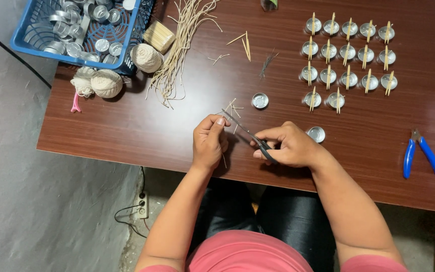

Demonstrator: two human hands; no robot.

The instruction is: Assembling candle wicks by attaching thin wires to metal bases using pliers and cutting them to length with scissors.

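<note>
Head view:

- Left hand (pixel 210 142): closed on a thin pale wick piece (pixel 226 112), pinched between thumb and forefinger above the table edge.
- Right hand (pixel 290 146): clamped on the handles of black scissors (pixel 250 135), whose blades point up and left toward the wick piece; we cannot tell whether the blades are parted or closed on it.
- Cut wick bits (pixel 233 108): a few short lengths lying on the table (pixel 127 131) just beyond the left hand.
- Finished cups (pixel 348 55): we count three full rows of five small metal cups, each with a wooden stick laid across it, plus two more in a fourth row. We judge these as done.
- Bare cups: one (pixel 260 100) beside the cut bits, one (pixel 316 134) just behind the right hand; neither carries a stick, so we judge them as pending.
- Blue basket (pixel 26 43): at the far left corner, holding many more empty metal cups; we judge most of the stock untouched.
- Long wick strands (pixel 177 55): a loose bundle beside the basket, uncut.
- String balls (pixel 105 83): two near the basket, a third (pixel 146 57) against it.
- Stick bundle (pixel 158 36): by the basket's edge.
- Blue-handled pliers (pixel 421 151): well apart, at the right, untouched.
</note>
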